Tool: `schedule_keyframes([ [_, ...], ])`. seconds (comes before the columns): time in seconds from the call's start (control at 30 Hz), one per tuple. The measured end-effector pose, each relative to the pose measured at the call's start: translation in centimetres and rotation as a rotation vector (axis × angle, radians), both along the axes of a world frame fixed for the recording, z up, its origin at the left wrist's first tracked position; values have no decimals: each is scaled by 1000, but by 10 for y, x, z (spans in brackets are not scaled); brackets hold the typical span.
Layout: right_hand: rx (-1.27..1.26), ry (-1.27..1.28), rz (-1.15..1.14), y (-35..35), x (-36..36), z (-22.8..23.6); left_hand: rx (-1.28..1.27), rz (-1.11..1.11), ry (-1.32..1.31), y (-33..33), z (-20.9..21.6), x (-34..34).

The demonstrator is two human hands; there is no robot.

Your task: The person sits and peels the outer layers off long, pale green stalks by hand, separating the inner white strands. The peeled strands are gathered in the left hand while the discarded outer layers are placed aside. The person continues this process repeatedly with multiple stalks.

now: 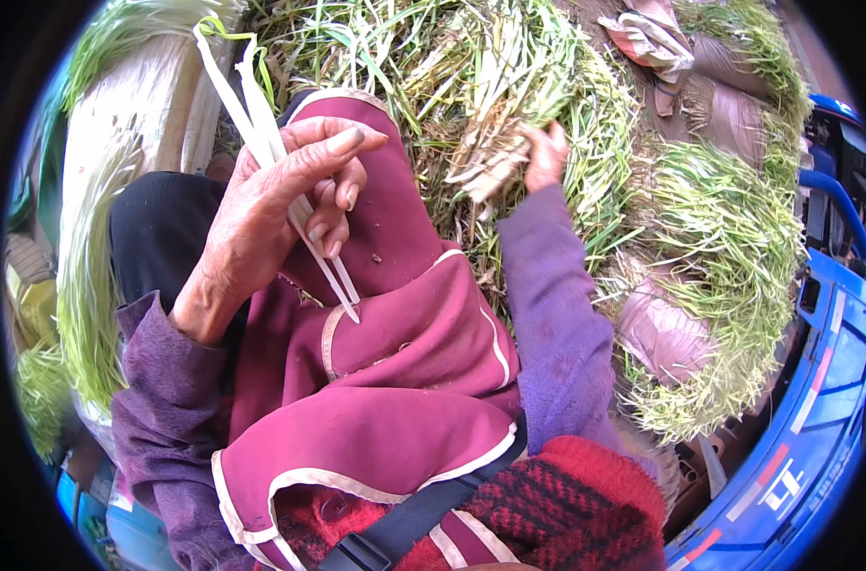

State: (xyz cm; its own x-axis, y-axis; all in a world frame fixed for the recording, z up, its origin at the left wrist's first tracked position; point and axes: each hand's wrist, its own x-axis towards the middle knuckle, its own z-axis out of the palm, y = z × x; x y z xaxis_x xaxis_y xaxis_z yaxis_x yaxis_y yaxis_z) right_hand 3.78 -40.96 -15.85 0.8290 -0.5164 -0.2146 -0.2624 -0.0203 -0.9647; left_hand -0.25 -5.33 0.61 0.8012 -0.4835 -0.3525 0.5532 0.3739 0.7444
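My left hand (278,205) is raised over my lap, closed around a few long white stalks (252,105) with curled yellow-green tips, like garlic chives. Their root ends point down toward the maroon apron (395,319). Farther off to the right, my right hand (545,157) grips the pale, cut-looking end of a clump of leafy stalks (514,124), browned in places. Part of its fingers is hidden behind the clump. Under and around it spreads a heap of loose green and yellowed leaves (357,48).
At the left lies a large pale bundle of stalks (133,114) with green tips hanging down. Several wrapped bunches of greens (718,219) lie on the right, beside a blue vehicle side panel (814,381). A crumpled cloth (650,43) lies at the far right.
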Motion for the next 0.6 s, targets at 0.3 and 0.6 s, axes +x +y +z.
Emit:
schedule_keyframes([
  [0.3,-146,172,-97,-61,-56,43,13,-9,-15,-8,0,1],
  [0.6,47,134,-119,-69,-87,-32,23,-2,-7,-8,-1,0],
])
